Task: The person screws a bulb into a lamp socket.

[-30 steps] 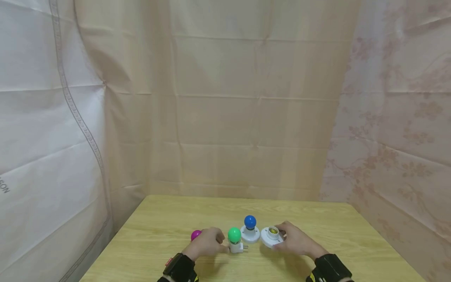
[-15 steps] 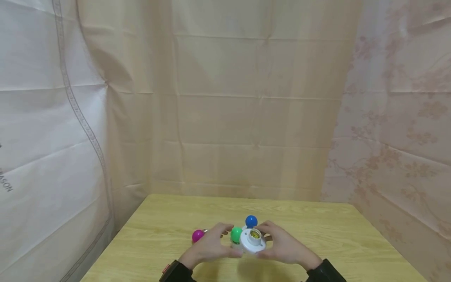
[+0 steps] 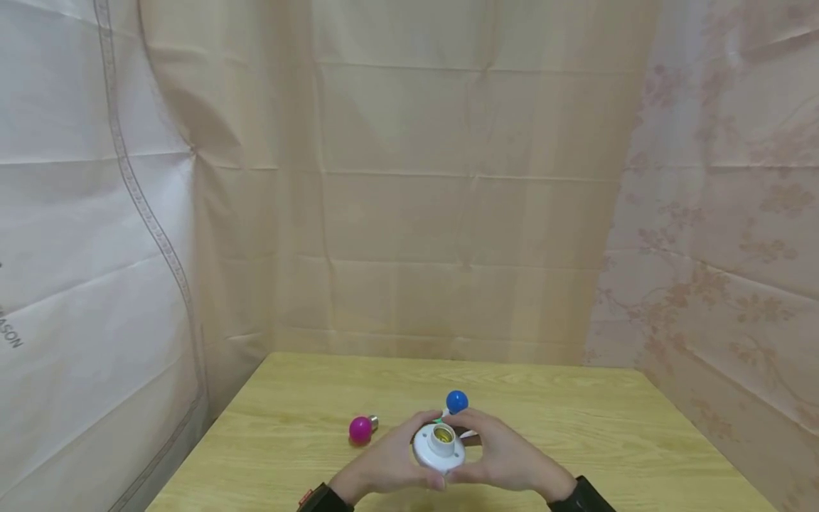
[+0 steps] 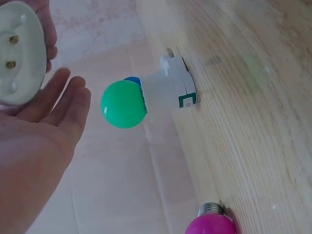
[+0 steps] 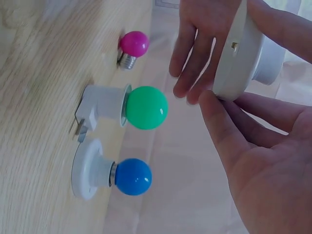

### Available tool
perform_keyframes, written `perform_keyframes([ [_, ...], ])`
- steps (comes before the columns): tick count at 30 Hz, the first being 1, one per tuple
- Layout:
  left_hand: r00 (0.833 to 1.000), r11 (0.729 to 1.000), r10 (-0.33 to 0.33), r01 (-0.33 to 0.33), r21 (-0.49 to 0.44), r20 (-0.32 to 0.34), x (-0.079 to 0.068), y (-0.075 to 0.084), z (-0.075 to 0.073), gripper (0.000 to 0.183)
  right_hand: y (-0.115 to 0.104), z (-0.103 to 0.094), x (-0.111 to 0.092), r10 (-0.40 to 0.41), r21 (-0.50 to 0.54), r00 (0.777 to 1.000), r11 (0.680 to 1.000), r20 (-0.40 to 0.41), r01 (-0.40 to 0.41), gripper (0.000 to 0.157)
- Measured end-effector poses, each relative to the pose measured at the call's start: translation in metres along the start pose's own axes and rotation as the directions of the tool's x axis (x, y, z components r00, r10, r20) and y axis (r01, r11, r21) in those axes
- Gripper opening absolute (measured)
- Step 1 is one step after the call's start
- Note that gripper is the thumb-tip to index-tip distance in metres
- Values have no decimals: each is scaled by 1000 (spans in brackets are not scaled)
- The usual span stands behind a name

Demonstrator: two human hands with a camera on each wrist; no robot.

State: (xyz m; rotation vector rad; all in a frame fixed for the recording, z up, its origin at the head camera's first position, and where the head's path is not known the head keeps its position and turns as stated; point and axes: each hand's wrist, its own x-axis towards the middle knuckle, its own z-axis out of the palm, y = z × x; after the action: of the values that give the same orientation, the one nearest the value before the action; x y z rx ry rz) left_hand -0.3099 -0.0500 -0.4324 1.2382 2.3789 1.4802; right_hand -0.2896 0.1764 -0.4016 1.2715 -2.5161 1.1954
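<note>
A round white lamp holder [image 3: 427,453], its brass-coloured screw socket facing up, is raised above the table between both hands. My right hand [image 3: 508,455] pinches its rim between thumb and fingers. On the other side my left hand [image 3: 393,459] lies close along the rim, its fingers [image 5: 189,53] fairly straight beneath the base in the right wrist view; whether they bear any weight cannot be told. A green bulb [image 4: 123,105] stands in a white plug-in socket [image 4: 168,90] just beyond, mostly hidden in the head view.
A blue bulb [image 5: 133,176] sits in another round white holder [image 5: 84,168] behind the hands. To the left, a magenta bulb [image 3: 360,429] lies loose on its side on the wooden table [image 3: 294,398]. Cloth sheets [image 3: 448,213] hang behind and at both sides.
My right hand has carried the white lamp holder leftward and nearer the body, in front of the green bulb. My left hand has moved right, away from the magenta bulb, to the holder's left side.
</note>
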Motion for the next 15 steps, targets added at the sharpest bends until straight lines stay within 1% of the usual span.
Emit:
perform_keyframes([
  [3, 1000, 1000, 23, -23, 19, -17, 0, 0, 2, 81, 0, 1, 1, -4, 21, 1000, 1000, -11, 4, 68],
  [5, 999, 999, 29, -29, 14, -21, 1, 0, 3, 77, 0, 2, 2, -14, 29, 1000, 999, -17, 14, 66],
  [10, 999, 999, 24, -24, -25, -23, 1, 1, 3, 70, 1, 4, 3, -19, 54, 999, 998, -28, 21, 60],
  [15, 1000, 1000, 16, -16, -25, -23, 0, 2, 4, 65, 0, 4, 2, -4, 85, 1000, 996, -15, 5, 59],
])
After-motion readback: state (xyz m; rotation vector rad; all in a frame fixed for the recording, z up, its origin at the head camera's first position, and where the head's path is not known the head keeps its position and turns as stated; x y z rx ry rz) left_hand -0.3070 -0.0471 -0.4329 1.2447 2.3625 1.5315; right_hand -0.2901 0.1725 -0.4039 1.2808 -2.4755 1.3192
